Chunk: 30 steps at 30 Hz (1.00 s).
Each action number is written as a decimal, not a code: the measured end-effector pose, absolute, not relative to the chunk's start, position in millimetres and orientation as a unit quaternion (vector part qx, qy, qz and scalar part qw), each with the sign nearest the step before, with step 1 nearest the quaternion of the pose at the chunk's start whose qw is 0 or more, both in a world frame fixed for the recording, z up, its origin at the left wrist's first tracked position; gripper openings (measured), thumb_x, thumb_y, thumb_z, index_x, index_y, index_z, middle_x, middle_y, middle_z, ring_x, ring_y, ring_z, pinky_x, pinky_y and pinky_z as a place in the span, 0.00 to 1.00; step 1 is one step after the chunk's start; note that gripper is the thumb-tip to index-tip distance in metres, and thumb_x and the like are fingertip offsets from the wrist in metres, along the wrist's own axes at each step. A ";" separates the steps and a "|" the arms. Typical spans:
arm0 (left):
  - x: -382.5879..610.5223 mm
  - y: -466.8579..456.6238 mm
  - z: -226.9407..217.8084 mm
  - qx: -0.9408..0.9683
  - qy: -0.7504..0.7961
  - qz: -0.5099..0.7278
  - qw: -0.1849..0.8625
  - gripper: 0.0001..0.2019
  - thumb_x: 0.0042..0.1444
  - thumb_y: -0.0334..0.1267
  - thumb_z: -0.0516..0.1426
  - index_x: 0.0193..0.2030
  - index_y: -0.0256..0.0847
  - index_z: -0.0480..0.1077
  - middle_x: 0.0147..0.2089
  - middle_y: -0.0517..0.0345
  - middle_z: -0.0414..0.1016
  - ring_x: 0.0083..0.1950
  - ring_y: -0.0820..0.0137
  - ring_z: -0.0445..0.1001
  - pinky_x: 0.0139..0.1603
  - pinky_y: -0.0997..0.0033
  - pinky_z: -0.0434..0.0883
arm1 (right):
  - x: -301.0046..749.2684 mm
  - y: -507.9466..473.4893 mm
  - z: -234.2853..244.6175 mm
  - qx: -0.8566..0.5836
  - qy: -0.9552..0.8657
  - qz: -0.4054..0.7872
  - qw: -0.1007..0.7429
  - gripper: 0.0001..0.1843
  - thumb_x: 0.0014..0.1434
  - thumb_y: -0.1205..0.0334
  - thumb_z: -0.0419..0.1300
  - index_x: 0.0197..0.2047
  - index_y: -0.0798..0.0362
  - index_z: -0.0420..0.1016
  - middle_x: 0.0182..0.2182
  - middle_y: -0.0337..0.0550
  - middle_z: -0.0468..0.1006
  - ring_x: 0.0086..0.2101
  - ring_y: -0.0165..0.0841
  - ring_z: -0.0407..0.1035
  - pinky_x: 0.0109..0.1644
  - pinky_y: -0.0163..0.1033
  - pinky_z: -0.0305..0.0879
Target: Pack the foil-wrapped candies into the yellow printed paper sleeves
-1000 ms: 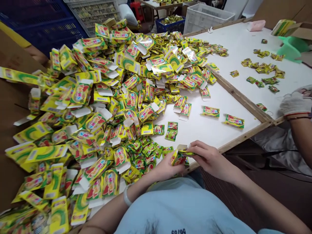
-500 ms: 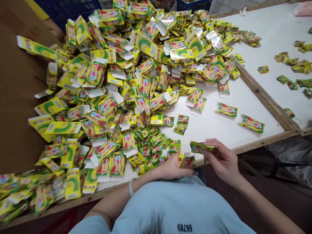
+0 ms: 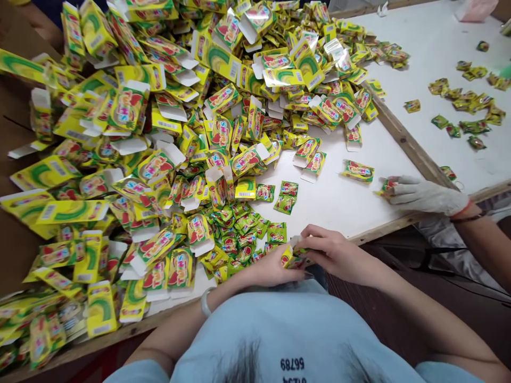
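My left hand [image 3: 272, 270] grips a small yellow and green carton [image 3: 290, 258] at the near edge of the white table [image 3: 343, 199]. My right hand [image 3: 336, 252] is closed on the carton's open top end, fingers pinching at its flap. Just beyond my hands lies a heap of small green sachets [image 3: 239, 234]. A large pile of open yellow cartons [image 3: 171, 122] covers the left and far side of the table.
A co-worker's white-gloved hand [image 3: 423, 196] rests on a filled carton [image 3: 386, 186] at the table's right edge; another filled carton [image 3: 357, 171] lies beside it. A wooden strip [image 3: 403, 141] divides off a second white surface with scattered sachets [image 3: 463, 114].
My right hand, which held a green packet away from the carton, has come back onto the carton's open end. A co-worker's gloved hand has reached onto a filled carton at the right.
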<state>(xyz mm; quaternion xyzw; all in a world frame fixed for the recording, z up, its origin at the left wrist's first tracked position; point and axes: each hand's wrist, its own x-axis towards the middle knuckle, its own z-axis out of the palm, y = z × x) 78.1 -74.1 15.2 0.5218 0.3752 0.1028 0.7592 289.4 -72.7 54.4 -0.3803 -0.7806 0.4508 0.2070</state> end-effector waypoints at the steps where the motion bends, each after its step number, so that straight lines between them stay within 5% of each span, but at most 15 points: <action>1: 76.8 -70.8 17.3 0.518 0.361 0.089 0.770 0.21 0.46 0.47 0.68 0.40 0.39 0.67 0.35 0.62 0.70 0.34 0.71 0.69 0.40 0.68 0.70 | 287.5 -71.1 55.7 -0.382 -0.770 0.458 0.227 0.10 0.66 0.69 0.54 0.46 0.50 0.75 0.38 0.44 0.74 0.37 0.33 0.72 0.39 0.37 0.69; 5: 73.3 -64.9 21.5 0.477 0.302 0.055 0.824 0.23 0.47 0.53 0.67 0.33 0.39 0.63 0.29 0.64 0.65 0.28 0.74 0.67 0.33 0.70 0.68 | 287.6 -70.8 53.0 -0.420 -0.692 0.519 0.275 0.03 0.64 0.62 0.61 0.40 0.52 0.72 0.35 0.40 0.73 0.27 0.27 0.68 0.28 0.31 0.64; 9: 73.6 -66.0 15.3 0.484 0.299 0.050 0.821 0.22 0.48 0.50 0.67 0.38 0.40 0.63 0.31 0.65 0.65 0.30 0.74 0.66 0.33 0.71 0.68 | 291.8 -77.5 43.2 -0.419 -0.711 0.505 0.252 0.12 0.66 0.59 0.59 0.31 0.53 0.73 0.28 0.40 0.75 0.28 0.29 0.68 0.32 0.33 0.64; 13: 75.8 -60.4 10.3 0.549 0.297 0.058 0.779 0.25 0.45 0.41 0.67 0.49 0.41 0.65 0.38 0.63 0.70 0.39 0.70 0.70 0.42 0.69 0.70 | 294.7 -79.6 43.4 -0.335 -0.725 0.578 0.169 0.17 0.71 0.56 0.49 0.42 0.54 0.78 0.37 0.46 0.81 0.35 0.32 0.74 0.41 0.36 0.69; 17: 86.7 -49.5 8.5 0.572 0.287 0.062 0.766 0.41 0.47 0.38 0.67 0.67 0.42 0.54 0.47 0.55 0.74 0.47 0.63 0.74 0.51 0.61 0.71 | 301.7 -76.4 36.6 -0.325 -0.706 0.613 0.142 0.20 0.71 0.50 0.48 0.47 0.52 0.78 0.36 0.43 0.80 0.29 0.29 0.72 0.36 0.34 0.69; 20: 99.3 -35.4 1.7 0.621 0.287 0.119 0.720 0.50 0.51 0.42 0.66 0.74 0.43 0.42 0.59 0.46 0.71 0.58 0.57 0.72 0.60 0.55 0.68 | 326.3 -65.6 26.8 -0.450 -0.733 0.453 0.236 0.19 0.67 0.46 0.54 0.40 0.50 0.79 0.33 0.43 0.79 0.33 0.35 0.72 0.38 0.38 0.70; 24: 116.0 7.0 -7.9 0.754 0.319 0.199 0.539 0.40 0.55 0.47 0.64 0.71 0.46 0.54 0.69 0.42 0.62 0.69 0.52 0.62 0.68 0.49 0.61 | 405.1 -37.3 26.5 -0.687 -0.684 0.127 0.208 0.20 0.66 0.45 0.54 0.34 0.49 0.79 0.31 0.47 0.76 0.33 0.38 0.70 0.38 0.41 0.68; 27: 136.4 54.1 -5.6 0.815 0.381 0.219 0.378 0.31 0.60 0.45 0.59 0.69 0.45 0.58 0.71 0.44 0.60 0.73 0.53 0.56 0.72 0.47 0.56 | 463.7 -11.8 31.0 -0.788 -0.598 -0.006 0.148 0.21 0.66 0.46 0.53 0.40 0.54 0.79 0.39 0.55 0.75 0.38 0.44 0.72 0.43 0.47 0.66; 30: 167.8 97.7 -1.8 0.835 0.446 0.197 0.257 0.35 0.60 0.45 0.58 0.72 0.42 0.52 0.74 0.44 0.53 0.76 0.50 0.47 0.74 0.44 0.48 | 477.9 17.9 23.8 -0.800 -0.579 -0.047 0.149 0.25 0.65 0.46 0.56 0.52 0.61 0.74 0.50 0.70 0.71 0.49 0.55 0.68 0.49 0.56 0.61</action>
